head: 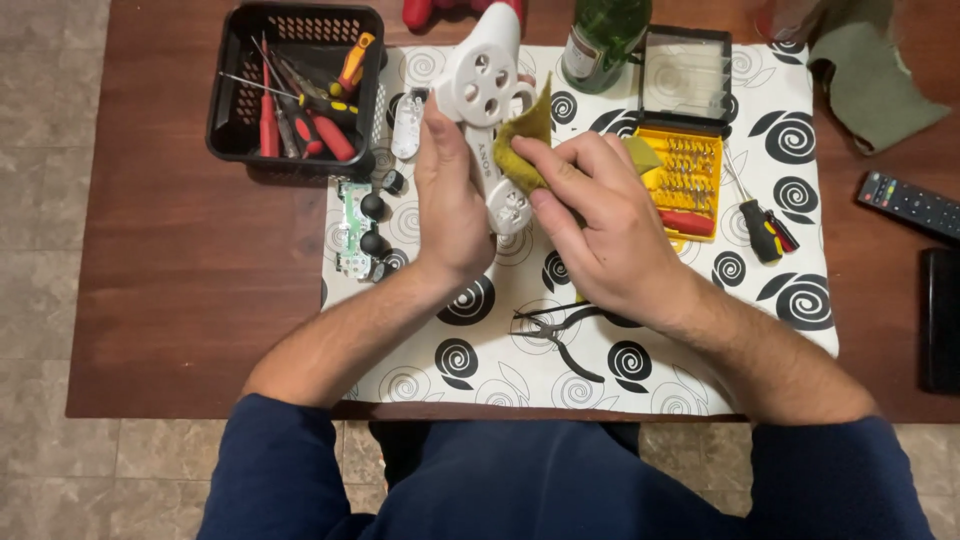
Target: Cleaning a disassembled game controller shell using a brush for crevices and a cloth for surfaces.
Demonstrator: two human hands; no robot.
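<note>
The white controller shell (484, 110) is held up over the patterned mat (560, 370), its long axis running from the far edge of the table down toward the person, tilted slightly to the right. The left hand (450, 215) is clamped round the shell's left side, thumb on its face; the shell sits directly above and beyond that hand. The right hand (600, 225) comes in from the shell's right, fingers pinching a yellow-green cloth (525, 140) flat against the shell's right edge. Both hands touch the shell, the left carrying it, the right only through the cloth.

Left of the shell lie a green circuit board (352, 228) with 2 black thumbstick caps and a small white panel (407, 125). Further left stands a black basket (240, 110) of red and orange handled tools. Right of the shell sits an open yellow bit case (685, 170) with a clear lid, then a small black screwdriver (765, 230). Beyond the shell stands a green glass bottle (600, 35) with a pale label. Nearer the person, below the shell, lie black pliers (555, 330). Far right rest a grey-green rag (870, 85) and a black remote (905, 205).
</note>
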